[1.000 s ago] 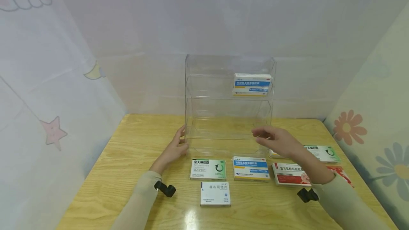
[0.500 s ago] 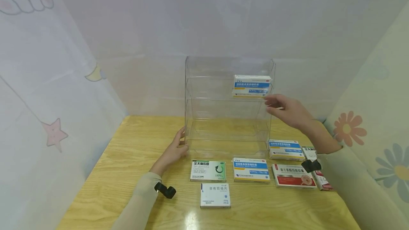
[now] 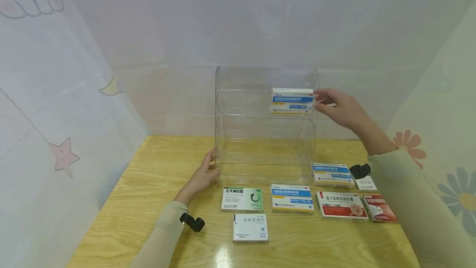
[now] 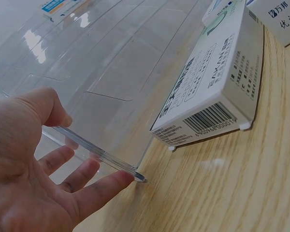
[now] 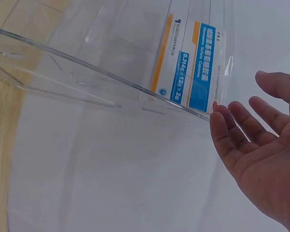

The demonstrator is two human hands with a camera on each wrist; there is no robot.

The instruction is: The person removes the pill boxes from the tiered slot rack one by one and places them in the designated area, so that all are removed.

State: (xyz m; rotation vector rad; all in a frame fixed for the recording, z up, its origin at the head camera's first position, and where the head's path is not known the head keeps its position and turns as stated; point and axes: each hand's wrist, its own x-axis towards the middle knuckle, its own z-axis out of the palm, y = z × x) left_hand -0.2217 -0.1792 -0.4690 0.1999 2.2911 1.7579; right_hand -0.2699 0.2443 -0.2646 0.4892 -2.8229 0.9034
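A clear plastic display rack [image 3: 264, 139] with stepped tiers stands upright on the table. My left hand [image 3: 202, 173] holds its left side panel low down, thumb on one face and fingers on the other, as the left wrist view shows. On an upper tier, toward the right, leans a white medicine box [image 3: 291, 101] with blue and orange bands. My right hand [image 3: 336, 104] is at that box's right end, by the rack's right edge. In the right wrist view its fingers [image 5: 251, 123] are loosely bent, apart from the thumb, with nothing between them.
In front of the rack lie a green-and-white medicine box [image 3: 242, 199], a blue-banded one [image 3: 291, 198] and a plain white one [image 3: 251, 227]. Right of them are another blue-banded box [image 3: 332, 175] and red-and-white boxes [image 3: 342, 206]. Printed cloth [image 3: 178, 102] hangs around the wooden table [image 3: 160, 168].
My right hand has risen from the rack's lower tiers to the box on the upper tier, uncovering boxes at the right. My left hand stays on the rack's side.
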